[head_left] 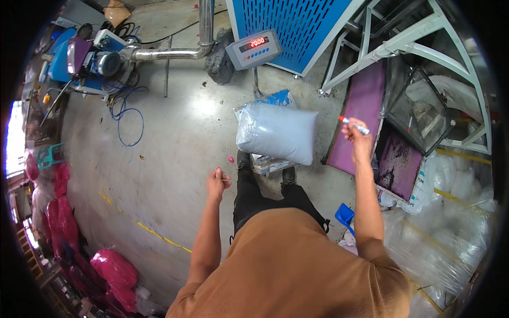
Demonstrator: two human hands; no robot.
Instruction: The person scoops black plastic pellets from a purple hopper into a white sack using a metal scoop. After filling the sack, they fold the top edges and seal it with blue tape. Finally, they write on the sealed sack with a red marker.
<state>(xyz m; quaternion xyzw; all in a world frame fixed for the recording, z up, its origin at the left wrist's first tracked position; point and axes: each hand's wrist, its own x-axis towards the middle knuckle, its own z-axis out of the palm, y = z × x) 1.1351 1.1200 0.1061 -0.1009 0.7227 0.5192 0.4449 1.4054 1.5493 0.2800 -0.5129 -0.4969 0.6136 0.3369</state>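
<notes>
A filled, pale grey-blue plastic sack lies on a floor scale whose worn blue-and-white platform shows behind it. My right hand is to the right of the sack, closed around a white marker with a red end pointing left. Left of the sack and nearer to me, my left hand hangs with its fingers curled together. Whether something small is in those fingers, I cannot make out. Neither hand touches the sack. The scale's grey display is lit with red digits on a post behind the sack.
A blue slotted cabinet and white metal frame stand beyond. Purple metal panels and clear plastic wrap crowd the right. A blue scoop lies near my right arm. Pink bags and blue cable are left.
</notes>
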